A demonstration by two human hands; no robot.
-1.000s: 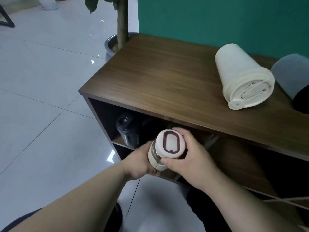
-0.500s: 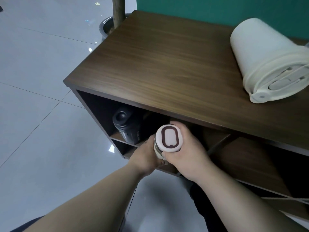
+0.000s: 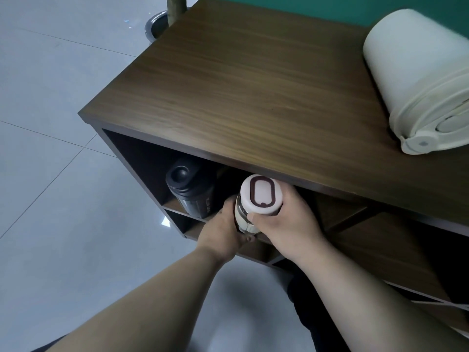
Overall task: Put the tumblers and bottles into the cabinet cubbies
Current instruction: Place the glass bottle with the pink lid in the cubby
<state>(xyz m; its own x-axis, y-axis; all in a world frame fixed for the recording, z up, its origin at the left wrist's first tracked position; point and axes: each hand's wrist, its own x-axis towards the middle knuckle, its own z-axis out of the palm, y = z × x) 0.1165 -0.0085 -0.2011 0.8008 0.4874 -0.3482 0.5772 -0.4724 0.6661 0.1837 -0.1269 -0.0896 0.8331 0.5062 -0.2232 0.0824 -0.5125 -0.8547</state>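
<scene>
A clear bottle with a white lid (image 3: 261, 194) marked by a brown oval ring is held upright at the mouth of the top left cubby of the dark wood cabinet (image 3: 253, 97). My left hand (image 3: 225, 224) grips its lower body and my right hand (image 3: 286, 219) wraps its lid and neck. A black bottle (image 3: 189, 190) stands inside the same cubby, just left of it. A cream tumbler (image 3: 416, 82) lies on its side on the cabinet top at the right, lid toward me.
A teal wall runs behind the cabinet. A plant trunk in a metal pot (image 3: 160, 24) stands on the grey tiled floor at the cabinet's far left corner. More cubbies (image 3: 380, 240) open to the right and below.
Both hands have carried the white-lidded bottle forward to the top left cubby's mouth. The view has shifted closer and rightward, so the grey tumbler at far right has left the frame.
</scene>
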